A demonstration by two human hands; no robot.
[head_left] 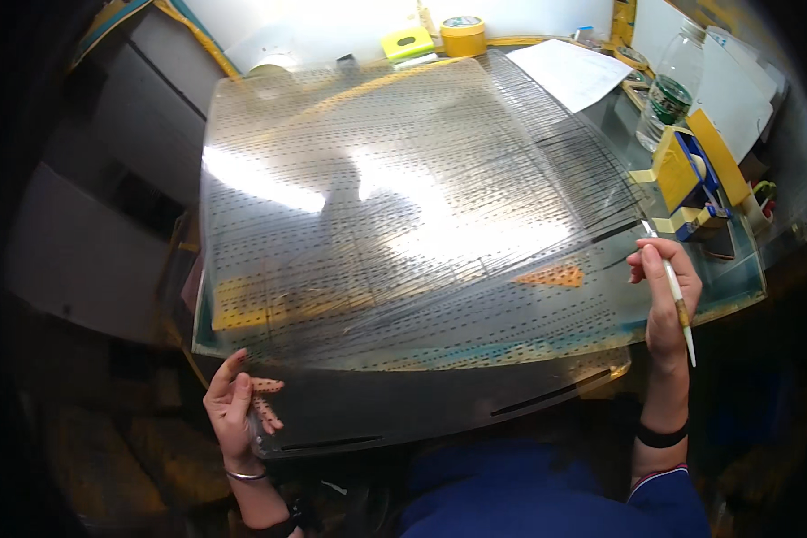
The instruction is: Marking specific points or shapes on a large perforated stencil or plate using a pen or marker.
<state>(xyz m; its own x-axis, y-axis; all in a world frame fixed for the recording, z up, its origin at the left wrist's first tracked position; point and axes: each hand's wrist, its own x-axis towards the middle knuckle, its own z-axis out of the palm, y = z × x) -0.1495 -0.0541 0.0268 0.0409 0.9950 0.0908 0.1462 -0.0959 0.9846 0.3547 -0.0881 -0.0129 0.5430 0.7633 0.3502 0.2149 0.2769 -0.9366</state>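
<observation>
Transparent patterned film sheet [359, 242] is lying across the middle of the frame, its rows of dark dashes running over a glass-topped table [735, 289] and its lower part reaching past the near edge. Glare is washing out part of its surface.

At lower left, the left hand [235, 402] is grasping the sheet's near corner, the thumb resting above and the other fingers spreading underneath, showing through the film among the dashes. A metal bracelet [246, 475] is circling that wrist. Just above the hand, a yellow strip [242, 305] is showing through the film.

At upper centre, a fluorescent yellow block [408, 42] is sitting beside a yellow tape roll [464, 39]. Right of centre, an orange triangular patch [556, 277] is showing near the long dark lines, and white paper [567, 73] is lying toward the upper right.

At right, the right hand [665, 287] is gripping a slim white-handled tool [675, 291] between thumb and fingers, its head pointing up at the sheet's right edge; whether it is touching, I cannot tell. Beyond, a clear plastic bottle [688, 58] is standing behind a blue-and-yellow tape dispenser [681, 175].
</observation>
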